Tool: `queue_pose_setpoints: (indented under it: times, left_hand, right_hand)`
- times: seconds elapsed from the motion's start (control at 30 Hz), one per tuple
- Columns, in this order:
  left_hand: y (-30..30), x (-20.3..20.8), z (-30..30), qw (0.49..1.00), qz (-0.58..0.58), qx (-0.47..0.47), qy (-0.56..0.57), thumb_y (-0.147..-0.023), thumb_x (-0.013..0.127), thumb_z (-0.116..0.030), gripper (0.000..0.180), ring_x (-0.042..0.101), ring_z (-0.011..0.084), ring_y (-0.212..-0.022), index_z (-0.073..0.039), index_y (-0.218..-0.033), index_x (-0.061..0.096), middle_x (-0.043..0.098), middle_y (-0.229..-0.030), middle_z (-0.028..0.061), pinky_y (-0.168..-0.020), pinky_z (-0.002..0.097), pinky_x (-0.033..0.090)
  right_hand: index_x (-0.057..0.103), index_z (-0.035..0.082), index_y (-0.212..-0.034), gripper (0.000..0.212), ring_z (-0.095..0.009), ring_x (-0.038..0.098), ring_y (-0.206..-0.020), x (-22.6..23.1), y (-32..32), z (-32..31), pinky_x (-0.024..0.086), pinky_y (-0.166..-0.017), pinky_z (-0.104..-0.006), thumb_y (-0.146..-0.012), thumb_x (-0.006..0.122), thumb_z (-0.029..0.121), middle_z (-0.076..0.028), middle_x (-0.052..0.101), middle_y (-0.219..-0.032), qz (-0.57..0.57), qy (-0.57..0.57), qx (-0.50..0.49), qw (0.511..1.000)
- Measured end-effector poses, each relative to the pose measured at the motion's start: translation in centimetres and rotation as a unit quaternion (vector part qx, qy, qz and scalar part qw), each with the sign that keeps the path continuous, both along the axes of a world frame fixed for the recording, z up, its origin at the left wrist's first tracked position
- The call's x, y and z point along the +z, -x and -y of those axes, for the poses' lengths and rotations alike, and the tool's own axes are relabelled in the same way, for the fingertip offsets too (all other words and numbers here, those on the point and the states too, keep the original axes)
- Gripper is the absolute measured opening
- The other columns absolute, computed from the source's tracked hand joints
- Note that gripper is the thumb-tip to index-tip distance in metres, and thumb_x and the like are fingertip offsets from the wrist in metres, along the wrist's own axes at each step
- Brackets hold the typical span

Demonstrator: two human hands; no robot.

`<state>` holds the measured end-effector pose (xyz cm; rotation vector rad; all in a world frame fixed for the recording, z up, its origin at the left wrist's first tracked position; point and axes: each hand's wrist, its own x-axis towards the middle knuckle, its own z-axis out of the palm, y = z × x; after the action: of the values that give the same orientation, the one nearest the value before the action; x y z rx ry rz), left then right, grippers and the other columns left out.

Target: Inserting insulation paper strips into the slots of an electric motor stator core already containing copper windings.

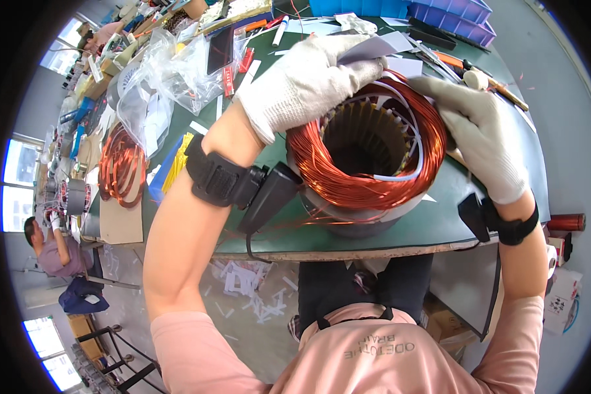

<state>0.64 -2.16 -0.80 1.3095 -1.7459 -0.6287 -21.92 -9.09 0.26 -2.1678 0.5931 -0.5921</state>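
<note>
A motor stator (368,134) stands on the bench in front of me, its slotted bore facing up. Around its top lies a thick ring of copper winding (308,161), with a white sleeve (415,141) curving along the inside. My left hand (302,82), in a pale work glove, pinches a piece of grey-white insulation paper (377,47) above the winding's far edge. My right hand (482,128), gloved too, rests against the winding's far right side with its fingers stretched out. Another pale paper piece (404,67) shows between the two hands.
Left of the stator are a coil of copper wire (121,164), plastic bags (190,75), a phone (220,50) and a blue tray (157,187) of yellow strips. Hand tools and a mallet (476,79) lie far right, before purple bins (453,13). Another person (62,253) sits far left.
</note>
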Motion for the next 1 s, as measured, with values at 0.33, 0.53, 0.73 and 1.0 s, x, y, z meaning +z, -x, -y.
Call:
queue_pose_setpoints:
  times: [0.33,0.53,0.73,1.0]
  left_hand:
    - [-0.3,0.0,0.4,0.999,0.036,0.002,0.035,-0.093,0.057,-0.017,0.022,0.061,0.0168,-0.087,-0.003,-0.107,0.067,0.069,-0.096,0.0085,-0.082,0.0281,0.048]
    - [0.4,0.7,0.1,0.999,0.025,0.021,0.013,-0.092,0.059,-0.015,0.021,0.061,0.0157,-0.085,-0.002,-0.106,0.067,0.068,-0.093,0.0078,-0.081,0.028,0.048]
    - [-0.8,0.4,-0.1,0.999,0.031,-0.003,-0.04,-0.094,0.059,-0.019,0.027,0.06,0.0121,-0.096,-0.003,-0.115,0.064,0.066,-0.105,0.0025,-0.087,0.0266,0.048]
    - [-0.5,1.2,-0.5,0.995,-0.014,0.103,-0.009,-0.095,0.051,-0.019,0.028,0.062,0.0183,-0.09,-0.005,-0.116,0.064,0.068,-0.099,0.0092,-0.084,0.0305,0.048]
  right_hand:
    - [0.059,-0.007,-0.1,0.023,-0.027,0.059,-0.07,0.5,-0.2,0.8,0.049,-0.073,-0.0336,-0.085,0.047,0.004,-0.02,0.062,-0.076,-0.004,0.132,-0.021,0.991]
    - [0.062,-0.005,-0.099,0.021,-0.039,0.058,-0.074,-1.6,0.3,0.0,0.048,-0.073,-0.0386,-0.088,0.048,0.007,-0.026,0.061,-0.082,-0.021,0.059,-0.03,0.998]
    - [0.06,-0.004,-0.103,0.023,-0.04,0.059,-0.085,-0.8,0.5,0.2,0.048,-0.077,-0.0378,-0.085,0.05,0.007,-0.024,0.062,-0.089,-0.089,0.051,0.015,0.995]
    - [0.065,-0.004,-0.098,0.023,-0.023,0.063,-0.078,0.5,-1.6,3.6,0.051,-0.075,-0.0333,-0.084,0.054,0.011,-0.017,0.066,-0.085,0.038,0.103,-0.079,0.991]
